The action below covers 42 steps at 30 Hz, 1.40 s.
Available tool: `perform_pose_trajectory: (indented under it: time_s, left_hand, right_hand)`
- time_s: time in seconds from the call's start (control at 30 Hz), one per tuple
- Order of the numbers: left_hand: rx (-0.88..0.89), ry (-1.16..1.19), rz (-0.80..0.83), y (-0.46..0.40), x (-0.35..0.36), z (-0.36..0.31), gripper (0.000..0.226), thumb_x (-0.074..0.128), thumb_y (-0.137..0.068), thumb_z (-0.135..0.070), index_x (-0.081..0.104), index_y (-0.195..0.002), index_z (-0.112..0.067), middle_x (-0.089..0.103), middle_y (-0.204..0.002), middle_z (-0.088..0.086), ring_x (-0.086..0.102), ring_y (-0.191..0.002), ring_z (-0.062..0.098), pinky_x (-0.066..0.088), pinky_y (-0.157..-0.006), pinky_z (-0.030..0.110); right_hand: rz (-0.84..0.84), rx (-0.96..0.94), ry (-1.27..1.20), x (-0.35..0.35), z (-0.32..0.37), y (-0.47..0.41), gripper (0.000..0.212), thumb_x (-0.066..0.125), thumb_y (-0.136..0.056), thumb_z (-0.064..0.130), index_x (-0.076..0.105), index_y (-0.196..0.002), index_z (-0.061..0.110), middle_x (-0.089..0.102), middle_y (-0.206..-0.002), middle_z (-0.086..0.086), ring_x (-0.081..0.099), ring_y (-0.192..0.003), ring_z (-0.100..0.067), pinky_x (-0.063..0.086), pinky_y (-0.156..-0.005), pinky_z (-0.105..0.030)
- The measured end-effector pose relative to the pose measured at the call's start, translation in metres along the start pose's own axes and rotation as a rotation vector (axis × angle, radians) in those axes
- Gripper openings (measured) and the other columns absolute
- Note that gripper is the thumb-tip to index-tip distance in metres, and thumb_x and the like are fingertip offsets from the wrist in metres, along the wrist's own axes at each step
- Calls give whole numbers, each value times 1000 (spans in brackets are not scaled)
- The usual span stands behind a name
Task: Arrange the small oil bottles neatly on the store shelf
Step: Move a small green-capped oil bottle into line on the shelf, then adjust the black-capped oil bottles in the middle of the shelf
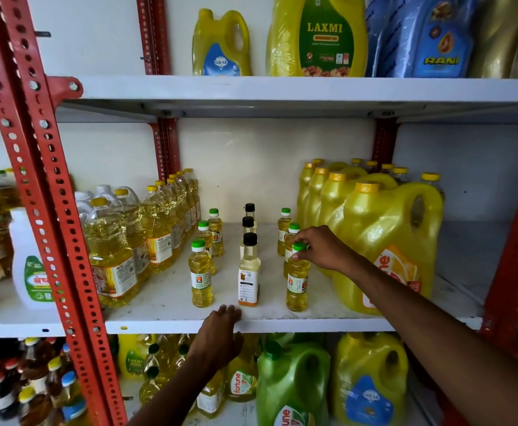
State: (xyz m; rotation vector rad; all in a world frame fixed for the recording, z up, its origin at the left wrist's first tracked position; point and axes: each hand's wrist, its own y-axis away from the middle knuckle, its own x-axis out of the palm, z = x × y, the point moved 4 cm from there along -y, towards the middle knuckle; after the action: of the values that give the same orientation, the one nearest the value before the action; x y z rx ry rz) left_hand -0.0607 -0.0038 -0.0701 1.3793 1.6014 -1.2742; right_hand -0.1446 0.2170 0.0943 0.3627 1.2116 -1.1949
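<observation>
Small oil bottles stand in three rows on the white middle shelf [171, 315]. The left row has green caps, its front bottle [201, 276] nearest me. The middle row has black caps, led by a pale bottle [248, 272]. The right row has green caps. My right hand [322, 249] grips the cap and neck of that row's front bottle [297, 287], which stands upright on the shelf. My left hand [221, 336] rests over the shelf's front edge, fingers curled on the lip, holding no bottle.
Large clear oil bottles [119, 250] crowd the left of the shelf. Yellow jugs [384, 241] stand close on the right. A red slotted upright [51, 210] crosses the left. More jugs fill the shelves above and below.
</observation>
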Motion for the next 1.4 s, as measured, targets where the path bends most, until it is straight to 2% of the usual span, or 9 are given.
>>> perform_pose_trajectory:
  time_s: [0.57, 0.83, 0.93, 1.0, 1.07, 1.13, 1.17, 1.3, 1.4]
  left_hand:
    - [-18, 10, 19, 0, 5, 3, 66, 66, -87, -22, 38, -147, -20, 38, -158, 5, 32, -146, 23, 32, -118, 36]
    - [20, 45, -5, 8, 5, 6, 73, 67, -88, -26, 30, -150, -18, 29, -161, 4, 20, -151, 21, 22, -122, 36]
    - [36, 101, -76, 22, -2, 14, 73, 65, -90, -28, 27, -152, -19, 29, -161, 2, 17, -152, 19, 25, -120, 35]
    - [47, 88, -147, 33, -12, 22, 65, 64, -90, -28, 36, -148, -19, 39, -157, 2, 28, -148, 20, 33, -117, 37]
    - [56, 52, -276, 42, -26, 32, 48, 67, -89, -26, 56, -135, -17, 61, -138, 7, 54, -130, 26, 48, -106, 40]
    - [45, 30, -370, 47, -36, 45, 36, 69, -87, -24, 67, -121, -13, 73, -118, 10, 66, -110, 27, 56, -92, 40]
    - [31, 22, -372, 48, -38, 52, 36, 68, -87, -25, 67, -121, -12, 73, -119, 11, 66, -110, 28, 56, -92, 40]
    - [23, -16, -193, 46, -28, 72, 56, 62, -91, -33, 47, -142, -16, 48, -150, 7, 38, -144, 24, 29, -118, 39]
    - [51, -51, -154, 46, -21, 76, 59, 59, -92, -35, 40, -145, -19, 42, -155, 4, 30, -147, 21, 16, -119, 35]
  right_hand:
    - [-5, 58, 29, 0, -10, 12, 47, 80, -76, 19, 68, -120, 12, 70, -123, -14, 58, -122, -31, 49, -104, -43]
    - [21, 70, 48, -2, -7, 15, 53, 81, -75, 21, 64, -125, 14, 68, -127, -13, 59, -121, -29, 51, -102, -38]
    - [21, 61, 58, -3, -3, 17, 59, 81, -74, 29, 61, -128, 15, 69, -124, -14, 62, -119, -27, 53, -98, -35]
    - [-63, 35, 125, -4, 5, 17, 59, 77, -76, 39, 61, -128, 16, 70, -122, -13, 63, -115, -28, 53, -96, -36]
    - [-184, -24, 172, -2, 21, 12, 59, 72, -80, 43, 59, -130, 15, 68, -124, -12, 59, -117, -30, 51, -99, -37]
    - [-210, -97, 133, 8, 44, 4, 56, 69, -84, 38, 56, -134, 16, 65, -130, -11, 54, -123, -30, 46, -103, -37]
    - [-179, -126, 110, 15, 55, -1, 54, 68, -86, 32, 53, -136, 17, 63, -133, -11, 52, -126, -30, 44, -105, -36]
    - [53, -165, 72, 44, 79, -26, 57, 58, -88, -1, 48, -141, 17, 50, -147, -9, 46, -136, -26, 36, -113, -32]
    - [143, -154, 72, 53, 82, -41, 51, 54, -88, -9, 57, -134, 13, 53, -143, -10, 50, -133, -25, 39, -110, -30]
